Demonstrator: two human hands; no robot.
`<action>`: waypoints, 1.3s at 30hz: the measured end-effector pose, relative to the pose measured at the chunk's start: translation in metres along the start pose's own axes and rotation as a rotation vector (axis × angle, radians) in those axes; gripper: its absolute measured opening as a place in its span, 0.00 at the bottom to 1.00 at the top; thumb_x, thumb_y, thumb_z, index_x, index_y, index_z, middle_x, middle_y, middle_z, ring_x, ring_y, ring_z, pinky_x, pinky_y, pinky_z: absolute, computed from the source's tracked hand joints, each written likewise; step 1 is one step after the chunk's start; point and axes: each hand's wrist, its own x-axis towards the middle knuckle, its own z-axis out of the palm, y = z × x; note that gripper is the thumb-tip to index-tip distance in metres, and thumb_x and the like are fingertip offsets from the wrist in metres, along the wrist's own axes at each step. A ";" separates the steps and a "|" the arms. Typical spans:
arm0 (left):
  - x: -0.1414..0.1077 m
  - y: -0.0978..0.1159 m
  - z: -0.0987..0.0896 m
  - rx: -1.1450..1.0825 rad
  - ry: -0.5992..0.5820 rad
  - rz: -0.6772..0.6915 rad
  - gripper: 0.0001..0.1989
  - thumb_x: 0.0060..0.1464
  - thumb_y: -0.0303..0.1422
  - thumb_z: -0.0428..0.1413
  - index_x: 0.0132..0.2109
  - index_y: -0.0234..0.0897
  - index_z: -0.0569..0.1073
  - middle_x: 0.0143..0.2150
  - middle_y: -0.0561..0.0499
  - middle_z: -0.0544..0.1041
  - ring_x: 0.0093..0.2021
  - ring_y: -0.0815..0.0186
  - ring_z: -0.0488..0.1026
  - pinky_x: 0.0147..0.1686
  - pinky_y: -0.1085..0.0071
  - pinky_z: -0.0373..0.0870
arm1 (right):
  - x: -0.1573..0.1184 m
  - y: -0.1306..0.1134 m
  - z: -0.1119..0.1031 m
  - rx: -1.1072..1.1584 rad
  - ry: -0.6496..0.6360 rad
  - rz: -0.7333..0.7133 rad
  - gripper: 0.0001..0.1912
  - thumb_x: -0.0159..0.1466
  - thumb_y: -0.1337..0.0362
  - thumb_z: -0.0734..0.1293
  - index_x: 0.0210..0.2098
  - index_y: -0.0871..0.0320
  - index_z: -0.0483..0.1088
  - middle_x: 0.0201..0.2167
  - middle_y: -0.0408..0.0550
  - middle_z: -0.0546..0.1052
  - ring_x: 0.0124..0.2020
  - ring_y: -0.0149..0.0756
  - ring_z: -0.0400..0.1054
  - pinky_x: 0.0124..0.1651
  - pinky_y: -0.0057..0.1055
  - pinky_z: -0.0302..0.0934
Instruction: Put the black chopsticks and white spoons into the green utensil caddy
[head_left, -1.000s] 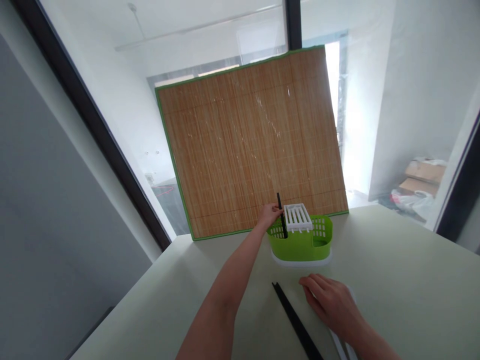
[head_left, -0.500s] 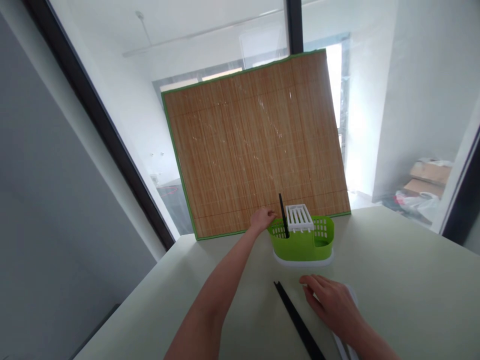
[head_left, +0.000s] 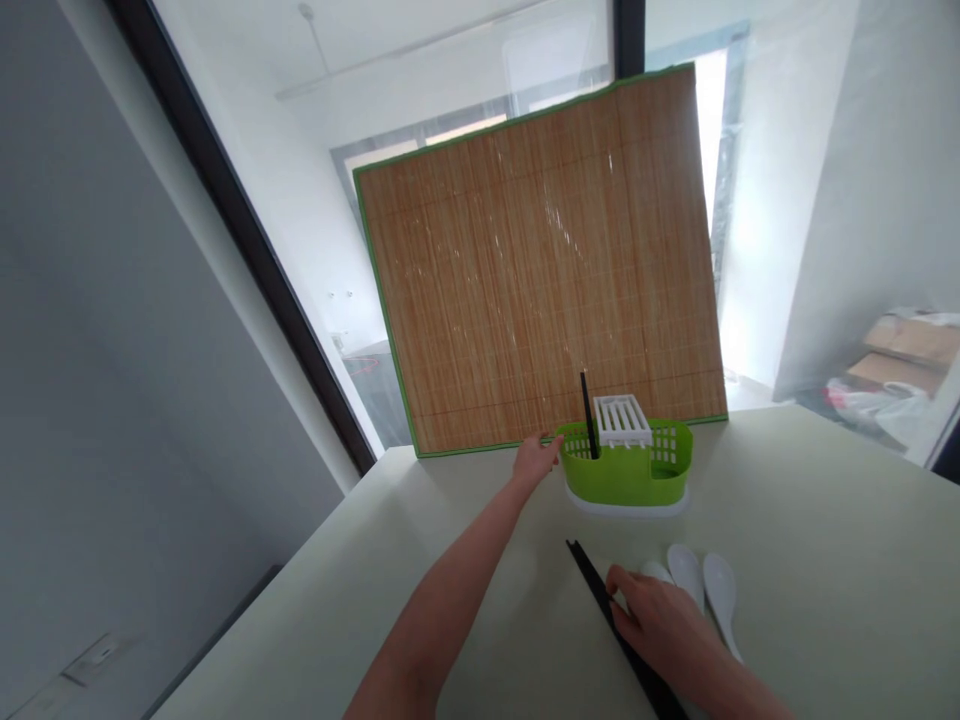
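A green basket [head_left: 619,478] with a white base stands on the table, with a white slatted rack [head_left: 622,419] across its top. One black chopstick [head_left: 589,415] leans upright in its left part. My left hand [head_left: 534,460] touches the basket's left end, fingers apart. Nearer to me, my right hand [head_left: 660,618] has its thumb and fingertips at a bundle of black chopsticks [head_left: 592,582] lying on the table; the fingertips are closed on the bundle's edge. White spoons [head_left: 720,585] lie just beyond and right of that hand, partly hidden by it.
A bamboo mat [head_left: 540,270] with green edging stands behind the basket, against a glass wall. The pale table [head_left: 817,560] extends to both sides. Boxes [head_left: 907,345] and a plastic bag are beyond the glass at right.
My right hand has moved left from over the spoons to the black chopsticks, uncovering the spoons' bowls. My left hand stays at the basket, its fingers more spread. The view has shifted.
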 end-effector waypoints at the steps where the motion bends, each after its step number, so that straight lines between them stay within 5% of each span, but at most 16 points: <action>1: 0.001 0.002 0.002 -0.007 0.000 -0.007 0.27 0.58 0.42 0.48 0.60 0.30 0.63 0.28 0.47 0.78 0.25 0.68 0.72 0.27 0.73 0.66 | 0.000 0.000 0.001 -0.003 -0.004 -0.001 0.10 0.60 0.72 0.59 0.38 0.56 0.67 0.30 0.46 0.79 0.32 0.41 0.73 0.29 0.31 0.49; 6: 0.003 0.009 0.005 0.002 0.013 0.004 0.27 0.53 0.32 0.51 0.60 0.31 0.62 0.29 0.48 0.77 0.24 0.68 0.71 0.27 0.73 0.65 | -0.002 0.001 0.008 -0.020 -0.018 -0.010 0.11 0.60 0.71 0.58 0.40 0.56 0.66 0.29 0.46 0.78 0.32 0.42 0.73 0.29 0.32 0.47; 14: -0.021 0.018 -0.010 0.072 0.077 0.049 0.24 0.51 0.32 0.51 0.57 0.33 0.65 0.25 0.50 0.75 0.31 0.64 0.72 0.31 0.71 0.62 | -0.004 0.000 0.011 -0.045 -0.030 0.021 0.11 0.59 0.72 0.58 0.40 0.58 0.66 0.32 0.48 0.78 0.33 0.43 0.73 0.28 0.33 0.47; 18: -0.053 0.020 -0.026 0.125 0.264 0.103 0.22 0.56 0.38 0.48 0.57 0.39 0.65 0.24 0.54 0.72 0.30 0.65 0.70 0.29 0.72 0.57 | -0.006 0.000 0.009 -0.084 -0.026 0.053 0.11 0.58 0.71 0.58 0.40 0.59 0.66 0.33 0.50 0.77 0.32 0.45 0.73 0.27 0.33 0.48; 22: -0.103 -0.002 -0.023 0.116 0.376 0.195 0.19 0.58 0.38 0.47 0.56 0.43 0.66 0.20 0.60 0.65 0.23 0.69 0.63 0.26 0.73 0.52 | -0.007 -0.002 0.007 -0.107 -0.017 0.061 0.12 0.55 0.71 0.59 0.40 0.59 0.67 0.35 0.52 0.76 0.34 0.46 0.73 0.28 0.33 0.50; 30: -0.179 -0.061 0.023 0.095 0.110 0.096 0.12 0.57 0.35 0.47 0.46 0.42 0.70 0.19 0.61 0.64 0.21 0.71 0.61 0.25 0.74 0.52 | -0.011 -0.006 0.011 -0.109 -0.033 0.077 0.08 0.56 0.70 0.60 0.34 0.59 0.68 0.30 0.53 0.78 0.32 0.46 0.74 0.29 0.32 0.50; 34: -0.185 -0.059 0.034 0.100 -0.022 0.085 0.07 0.55 0.35 0.49 0.36 0.40 0.71 0.23 0.57 0.71 0.24 0.71 0.66 0.26 0.75 0.55 | -0.009 -0.002 0.013 -0.087 -0.064 0.079 0.09 0.57 0.70 0.60 0.37 0.60 0.68 0.31 0.53 0.79 0.34 0.46 0.74 0.29 0.32 0.49; 39: -0.189 -0.051 0.040 0.118 -0.056 0.177 0.07 0.54 0.34 0.49 0.34 0.40 0.72 0.31 0.54 0.76 0.30 0.68 0.70 0.30 0.73 0.60 | -0.007 -0.003 0.011 -0.123 -0.080 0.094 0.11 0.56 0.70 0.59 0.39 0.61 0.68 0.30 0.54 0.79 0.34 0.47 0.74 0.29 0.33 0.49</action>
